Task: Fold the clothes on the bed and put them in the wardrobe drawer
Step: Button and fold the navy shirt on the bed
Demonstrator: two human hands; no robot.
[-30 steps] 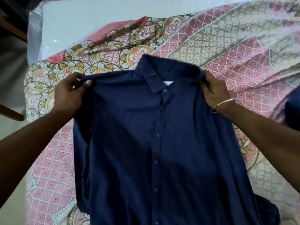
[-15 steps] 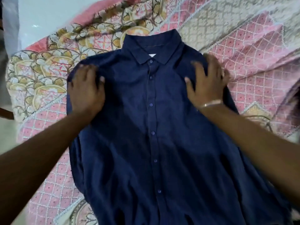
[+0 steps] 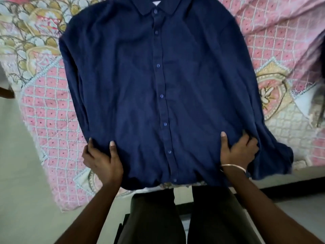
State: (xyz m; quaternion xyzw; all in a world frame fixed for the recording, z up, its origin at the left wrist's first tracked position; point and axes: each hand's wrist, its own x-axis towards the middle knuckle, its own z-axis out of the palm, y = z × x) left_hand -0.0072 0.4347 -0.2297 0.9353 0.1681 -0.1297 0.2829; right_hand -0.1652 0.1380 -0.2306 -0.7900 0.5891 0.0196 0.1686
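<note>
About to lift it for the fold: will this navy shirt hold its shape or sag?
Likely floppy: the navy shirt wrinkles where the left hand and right hand grip its hem. Probably light, thin fabric lying flat on the bedspread. Its sleeves would likely dangle.

Soft, even indoor light falls over the scene, moderately bright with no glare and no hard-edged shadows. The navy shirt (image 3: 158, 81) reads very dark, so its creases show only faintly. The patterned bedspread (image 3: 44, 106) is well lit on the left. At the far right edge a dark streak is smeared by motion blur. The wide lens bends the bed's edges outward, and the whole picture is slightly soft, lacking fine detail.
</note>
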